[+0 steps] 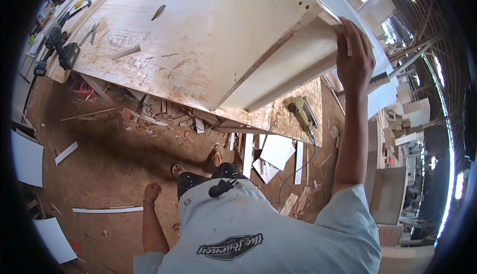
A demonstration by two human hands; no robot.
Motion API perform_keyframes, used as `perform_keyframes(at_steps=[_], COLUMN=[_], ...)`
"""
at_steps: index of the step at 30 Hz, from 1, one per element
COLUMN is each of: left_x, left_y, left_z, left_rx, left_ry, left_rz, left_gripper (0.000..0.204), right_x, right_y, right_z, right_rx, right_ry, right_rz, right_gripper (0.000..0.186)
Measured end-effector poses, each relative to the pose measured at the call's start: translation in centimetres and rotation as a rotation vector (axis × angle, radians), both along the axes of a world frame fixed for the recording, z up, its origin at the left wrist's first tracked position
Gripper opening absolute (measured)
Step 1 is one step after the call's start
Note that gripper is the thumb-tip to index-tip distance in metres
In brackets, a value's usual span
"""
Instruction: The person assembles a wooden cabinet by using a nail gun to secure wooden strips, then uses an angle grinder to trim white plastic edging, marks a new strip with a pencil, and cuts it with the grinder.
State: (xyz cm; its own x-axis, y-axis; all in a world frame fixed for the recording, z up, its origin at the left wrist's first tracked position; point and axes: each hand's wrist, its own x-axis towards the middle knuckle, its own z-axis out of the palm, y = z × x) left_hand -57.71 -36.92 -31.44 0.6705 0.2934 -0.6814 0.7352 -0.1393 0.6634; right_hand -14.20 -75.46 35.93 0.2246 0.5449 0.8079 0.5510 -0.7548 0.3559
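Note:
An open wooden box (258,40), like a cabinet carcass in pale board, stands tilted on the workbench (164,65). My right hand (355,57) reaches up and grips its upper right edge, fingers over the rim. My left hand (152,192) hangs low beside my body, its fingers curled with nothing visible in them. Beneath the box's right side, a green air stapler (302,114) lies on the bench corner, with a thin hose (313,154) running down from it. The inside of the box is only partly visible.
Cordless drills (62,50) lie at the bench's left end, near pliers (93,33) and a small wood strip (125,52). A dark tool (158,12) rests farther back. Offcuts (174,117) and white boards (276,152) litter the floor below the bench. Other cabinets (390,189) stand at right.

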Motion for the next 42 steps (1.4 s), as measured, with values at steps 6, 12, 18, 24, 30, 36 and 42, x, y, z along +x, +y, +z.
perform_keyframes(at_steps=[6,12,18,24,30,36,42], left_x=[6.7,6.1,1.0,1.4,9.1,16.5,19.2], left_y=[2.6,1.0,-2.8,-3.4,-1.6,-1.7,-4.0], left_z=[1.5,2.8,-0.4,2.4,6.8,17.0,17.5], left_rx=[-0.183,-0.155,-0.113,-0.095,-0.227,-0.239,-0.305], left_ry=[-0.251,-0.140,0.066,0.070,-0.186,-0.319,-0.340], left_rz=[0.305,0.095,-0.042,-0.077,0.171,0.140,0.009], left_gripper=[0.019,0.023,0.034,0.036,0.030,0.032,0.034], right_x=[0.2,1.1,0.1,-0.3,1.6,1.7,1.4], right_y=[-0.2,-0.2,-0.2,3.6,3.5,3.3,3.2], right_z=[-0.9,-0.9,-1.0,-0.6,0.3,0.7,1.2], right_rx=[0.070,0.070,0.039,0.011,0.025,-0.070,-0.111], right_ry=[-0.067,-0.039,0.039,0.066,0.148,-0.047,-0.047], right_rz=[0.010,0.032,-0.059,0.079,0.209,0.229,0.189], right_gripper=[0.030,0.022,0.031,0.037,0.037,0.033,0.030])
